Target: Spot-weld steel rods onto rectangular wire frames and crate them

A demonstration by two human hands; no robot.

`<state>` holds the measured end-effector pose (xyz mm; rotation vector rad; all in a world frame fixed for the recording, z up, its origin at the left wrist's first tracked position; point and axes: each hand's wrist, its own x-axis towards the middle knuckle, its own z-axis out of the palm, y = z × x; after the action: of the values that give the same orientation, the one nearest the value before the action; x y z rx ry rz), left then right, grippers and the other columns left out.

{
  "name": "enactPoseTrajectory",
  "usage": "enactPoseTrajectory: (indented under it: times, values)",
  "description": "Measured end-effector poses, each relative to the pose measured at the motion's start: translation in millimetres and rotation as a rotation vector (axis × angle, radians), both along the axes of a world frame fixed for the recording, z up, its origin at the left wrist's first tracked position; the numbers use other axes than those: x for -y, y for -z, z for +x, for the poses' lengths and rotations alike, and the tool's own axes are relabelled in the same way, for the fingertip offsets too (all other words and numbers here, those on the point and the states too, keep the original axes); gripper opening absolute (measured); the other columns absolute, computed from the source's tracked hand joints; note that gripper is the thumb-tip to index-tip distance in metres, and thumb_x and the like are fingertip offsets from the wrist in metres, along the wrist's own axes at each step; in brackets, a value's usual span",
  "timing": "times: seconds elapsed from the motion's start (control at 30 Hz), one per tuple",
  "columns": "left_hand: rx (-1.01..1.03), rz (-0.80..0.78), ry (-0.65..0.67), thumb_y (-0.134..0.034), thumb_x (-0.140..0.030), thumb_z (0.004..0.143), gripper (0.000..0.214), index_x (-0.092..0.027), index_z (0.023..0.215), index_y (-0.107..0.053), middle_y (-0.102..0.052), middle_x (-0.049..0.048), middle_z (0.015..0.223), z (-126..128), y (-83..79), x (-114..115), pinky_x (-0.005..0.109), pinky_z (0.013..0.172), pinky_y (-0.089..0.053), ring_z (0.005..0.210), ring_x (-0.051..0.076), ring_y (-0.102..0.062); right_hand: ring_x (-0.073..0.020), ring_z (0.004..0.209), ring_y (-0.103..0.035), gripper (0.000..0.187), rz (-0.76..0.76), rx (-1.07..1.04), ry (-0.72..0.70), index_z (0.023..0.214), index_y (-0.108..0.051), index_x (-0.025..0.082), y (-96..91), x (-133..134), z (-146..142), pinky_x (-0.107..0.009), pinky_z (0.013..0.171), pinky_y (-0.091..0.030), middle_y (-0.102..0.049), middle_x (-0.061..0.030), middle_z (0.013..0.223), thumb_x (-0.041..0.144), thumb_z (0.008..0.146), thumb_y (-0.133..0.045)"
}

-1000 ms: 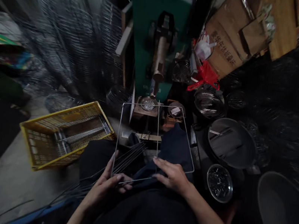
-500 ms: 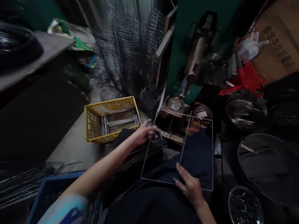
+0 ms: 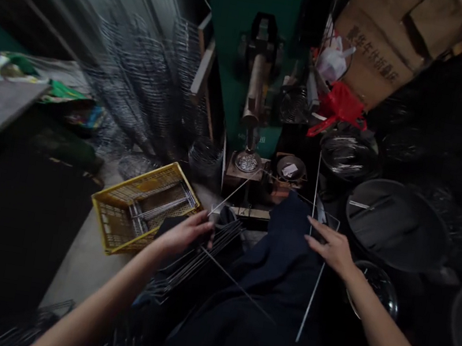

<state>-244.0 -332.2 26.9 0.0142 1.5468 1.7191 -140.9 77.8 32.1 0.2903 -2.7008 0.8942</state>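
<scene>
My left hand (image 3: 186, 235) is closed on a thin wire rod (image 3: 239, 286) that slants across my dark-clothed lap. It rests just above a bundle of dark rods (image 3: 195, 258) lying on my left thigh. My right hand (image 3: 331, 247) grips a thin rectangular wire frame (image 3: 309, 302), turned nearly edge-on at my right knee. One side of the frame rises above the hand and another runs down below it. A spot-welding machine (image 3: 256, 92) with a green body stands straight ahead, with a small round dish (image 3: 247, 162) at its base.
A yellow plastic crate (image 3: 118, 219) holding rods sits on the floor to the left. Stacked wire racks (image 3: 148, 84) lean behind it. At right are dark round pans (image 3: 398, 223), a bowl of small metal pieces (image 3: 377, 287), a red bag (image 3: 340, 105) and cardboard boxes (image 3: 377, 50).
The wire frame lay flat on my lap; my right hand has swung it to the right and tipped it edge-on. My left hand drew back from the machine base and now holds one rod.
</scene>
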Motion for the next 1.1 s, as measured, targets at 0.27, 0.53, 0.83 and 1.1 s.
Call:
enactPoseTrajectory:
  times: [0.27,0.53,0.83,1.1]
  values:
    - [0.134,0.093,0.280,-0.048,-0.047,0.094,0.048,-0.025,0.131,-0.027,-0.063,-0.0024,0.061,85.2,-16.9,-10.9,0.014,0.031,-0.032,0.031,0.008,-0.043,-0.0193,0.120,-0.059,0.054,-0.123,0.253,-0.337,0.139,-0.050,0.029,-23.8,106.2,17.4,-0.030,0.101,-0.049,-0.059,-0.0015,0.134,0.039,0.088,-0.064]
    - [0.084,0.154,0.001,-0.049,-0.043,0.094,0.057,-0.026,0.142,-0.023,-0.062,-0.0024,0.058,106.4,-9.8,2.0,0.013,0.034,-0.031,0.033,0.009,-0.046,-0.0195,0.086,-0.073,0.042,0.014,0.254,0.041,0.128,-0.062,0.030,-11.0,86.5,53.3,-0.029,0.077,-0.060,-0.069,-0.0019,0.118,0.040,0.088,-0.064]
    - [-0.002,0.180,-0.247,-0.049,-0.038,0.094,0.071,-0.028,0.152,-0.009,-0.059,-0.0037,0.054,120.7,-20.0,-4.2,0.012,0.030,-0.028,0.029,0.008,-0.040,-0.0197,0.121,-0.058,0.056,-0.011,0.115,-0.261,0.144,-0.044,0.029,-43.3,120.3,44.6,-0.031,0.104,-0.048,-0.055,-0.0014,0.138,0.032,0.091,-0.061]
    - [-0.025,0.146,-0.279,-0.049,-0.037,0.094,0.071,-0.030,0.153,-0.009,-0.061,-0.0019,0.055,120.1,-25.3,2.2,0.013,0.030,-0.031,0.030,0.009,-0.042,-0.0229,0.115,-0.062,0.053,0.009,0.109,-0.066,0.141,-0.049,0.027,-26.7,107.7,33.6,-0.036,0.102,-0.051,-0.060,-0.0037,0.132,0.030,0.090,-0.063]
